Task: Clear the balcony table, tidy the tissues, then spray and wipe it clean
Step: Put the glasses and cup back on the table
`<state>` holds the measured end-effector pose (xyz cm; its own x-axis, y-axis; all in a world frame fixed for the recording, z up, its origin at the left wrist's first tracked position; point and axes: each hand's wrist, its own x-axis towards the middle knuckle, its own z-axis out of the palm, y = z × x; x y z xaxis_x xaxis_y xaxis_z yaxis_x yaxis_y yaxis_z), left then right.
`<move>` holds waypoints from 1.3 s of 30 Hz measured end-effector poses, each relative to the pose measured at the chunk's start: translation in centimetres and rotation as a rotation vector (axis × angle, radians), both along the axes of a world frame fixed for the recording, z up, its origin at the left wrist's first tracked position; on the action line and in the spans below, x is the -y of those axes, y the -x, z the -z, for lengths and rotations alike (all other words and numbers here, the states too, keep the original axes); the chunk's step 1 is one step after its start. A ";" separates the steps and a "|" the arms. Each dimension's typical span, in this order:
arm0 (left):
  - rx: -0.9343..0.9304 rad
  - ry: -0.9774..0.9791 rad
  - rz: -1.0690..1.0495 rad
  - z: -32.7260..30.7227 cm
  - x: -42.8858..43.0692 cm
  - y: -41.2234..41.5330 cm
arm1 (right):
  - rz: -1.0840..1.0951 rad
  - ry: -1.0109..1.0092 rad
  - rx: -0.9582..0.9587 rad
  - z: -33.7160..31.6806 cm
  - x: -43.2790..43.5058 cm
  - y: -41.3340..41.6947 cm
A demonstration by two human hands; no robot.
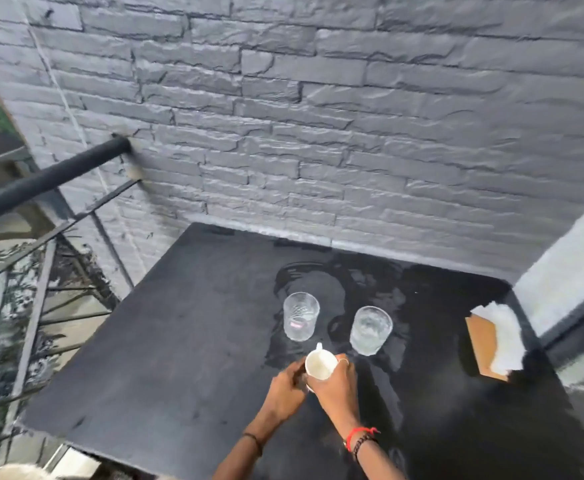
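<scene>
A white mug [319, 364] stands tilted near the front middle of the black table [166, 341]. My right hand [337, 393] grips the mug from the right side. My left hand [285, 389] lies against the mug's left side, its fingers curled toward it. Two clear glasses stand just behind: the left glass [300, 316] and the right glass [370, 330]. A stack of white tissues [502, 336] lies on a brown cardboard piece [482, 344] at the table's right edge.
Wet patches [380, 289] spread over the table around the glasses. A grey stone wall [318, 133] stands right behind the table. A black railing [48, 181] runs along the left, and a white wall [567, 268] borders the right.
</scene>
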<state>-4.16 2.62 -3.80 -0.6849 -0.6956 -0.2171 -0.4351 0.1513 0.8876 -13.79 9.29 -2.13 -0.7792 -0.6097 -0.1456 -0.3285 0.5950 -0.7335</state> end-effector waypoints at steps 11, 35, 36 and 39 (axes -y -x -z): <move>0.037 -0.003 0.048 2.8 -0.2 3.9 | 0.098 -0.053 0.045 1.5 -0.6 2.7; 0.019 0.066 -0.204 1.9 -0.8 0.4 | 0.049 -0.119 0.107 -0.3 -3.5 2.5; -0.043 0.087 -0.255 1.2 -0.7 0.0 | 0.049 -0.106 0.073 -0.7 -3.9 2.6; -0.200 0.234 -0.286 -1.8 -0.5 -1.5 | 0.038 -0.082 -0.069 -2.7 -4.9 2.5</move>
